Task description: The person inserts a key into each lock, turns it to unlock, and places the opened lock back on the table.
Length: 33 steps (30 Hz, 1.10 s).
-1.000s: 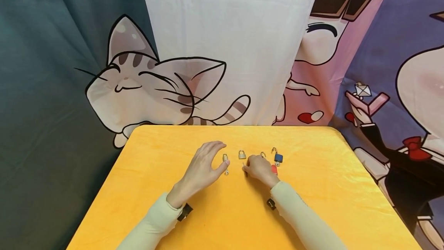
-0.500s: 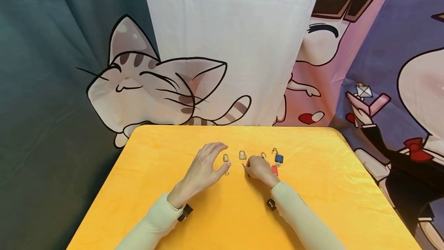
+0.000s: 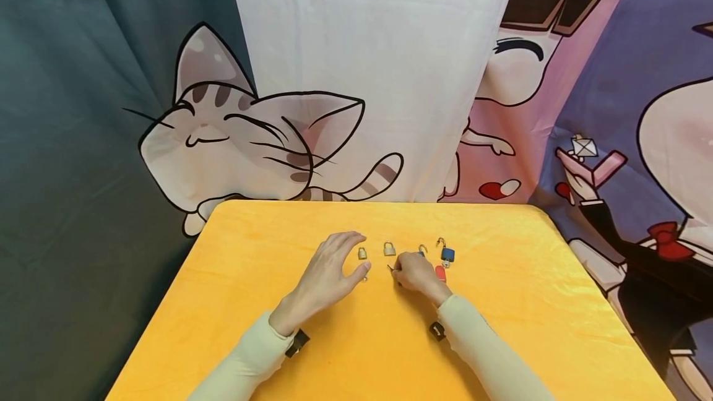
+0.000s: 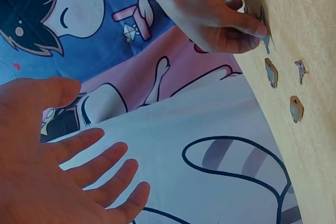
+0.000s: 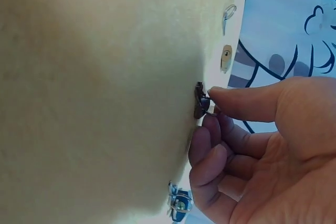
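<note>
In the head view my right hand (image 3: 416, 274) pinches small dark keys on a ring just above the yellow table; the right wrist view shows these keys (image 5: 200, 100) at the thumb and fingertips. My left hand (image 3: 325, 274) hovers palm inward with fingers spread, holding nothing. Near its fingers lies a small brass padlock (image 3: 362, 253), with small keys (image 3: 365, 278) partly hidden behind the thumb. A larger brass padlock (image 3: 389, 249) lies between the hands. Beyond the right hand are a blue padlock (image 3: 447, 255) with its shackle raised and a red piece (image 3: 440, 273), partly covered.
Another raised shackle (image 3: 423, 248) shows behind the right hand, its blue body mostly hidden. A yellow cloth covers the table (image 3: 345, 357). Printed curtains (image 3: 362, 48) hang along its back edge and at both sides.
My right hand has dipped slightly, still pinching the keys, and their tips have turned a little. The left hand has sunk very slightly. The padlocks lie where they were.
</note>
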{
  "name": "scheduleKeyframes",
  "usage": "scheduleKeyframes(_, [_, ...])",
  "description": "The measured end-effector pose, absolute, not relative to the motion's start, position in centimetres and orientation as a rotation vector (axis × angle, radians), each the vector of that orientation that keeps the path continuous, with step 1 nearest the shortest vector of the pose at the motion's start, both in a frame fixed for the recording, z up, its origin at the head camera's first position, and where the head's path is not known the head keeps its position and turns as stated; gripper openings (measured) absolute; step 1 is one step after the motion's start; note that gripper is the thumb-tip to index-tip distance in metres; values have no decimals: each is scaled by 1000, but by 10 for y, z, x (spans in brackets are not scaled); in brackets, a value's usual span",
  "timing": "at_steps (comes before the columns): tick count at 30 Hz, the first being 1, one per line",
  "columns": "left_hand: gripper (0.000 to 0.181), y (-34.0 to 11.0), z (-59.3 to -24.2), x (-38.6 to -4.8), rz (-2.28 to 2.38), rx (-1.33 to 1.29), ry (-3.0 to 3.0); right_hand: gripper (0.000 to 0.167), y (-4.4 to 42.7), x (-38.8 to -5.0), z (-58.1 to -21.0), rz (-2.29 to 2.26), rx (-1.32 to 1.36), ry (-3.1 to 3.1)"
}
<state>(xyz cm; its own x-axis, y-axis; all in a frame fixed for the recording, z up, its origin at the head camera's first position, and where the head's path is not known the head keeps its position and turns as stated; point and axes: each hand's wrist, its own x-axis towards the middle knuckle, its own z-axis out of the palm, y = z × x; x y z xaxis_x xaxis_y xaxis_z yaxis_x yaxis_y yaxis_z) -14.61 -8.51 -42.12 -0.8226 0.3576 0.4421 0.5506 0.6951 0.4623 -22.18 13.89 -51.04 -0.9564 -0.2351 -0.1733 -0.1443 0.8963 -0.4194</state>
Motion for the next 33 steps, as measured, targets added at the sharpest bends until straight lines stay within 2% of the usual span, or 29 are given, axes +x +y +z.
scheduleKeyframes(8, [44, -85, -422, -146, -854, -712, -2597, 9, 141, -218, -499, -649, -330, 2939])
scheduleKeyframes(24, [45, -87, -425, -149, -865, -694, -2620, 11, 147, -202, -450, -824, -366, 2991])
scheduleKeyframes(33, [45, -87, -424, -147, -888, -669, -2616, 12, 150, -187, -421, -897, -478, 3085])
